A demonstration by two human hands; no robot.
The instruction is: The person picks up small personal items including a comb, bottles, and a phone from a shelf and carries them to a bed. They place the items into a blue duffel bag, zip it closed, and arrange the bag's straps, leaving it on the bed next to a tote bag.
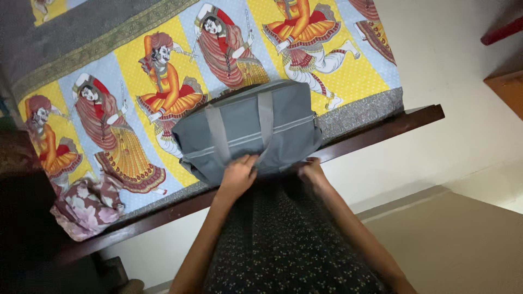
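Observation:
A grey fabric bag (pixel 248 128) with lighter grey straps lies on a bed, at its near edge. My left hand (pixel 238 175) rests on the bag's near side, fingers curled against the fabric close to a strap. At the bag's lower right corner, my right hand (pixel 312 170) presses on the near edge; whether it grips the fabric is hidden. Both forearms reach forward over my dark patterned garment (pixel 283 239).
The bed carries a yellow and blue sheet (pixel 136 81) printed with dancing figures. A dark wooden bed frame (pixel 392 122) runs along the near side. A floral cloth bundle (pixel 90 207) sits at the left. Pale floor (pixel 463 109) lies to the right.

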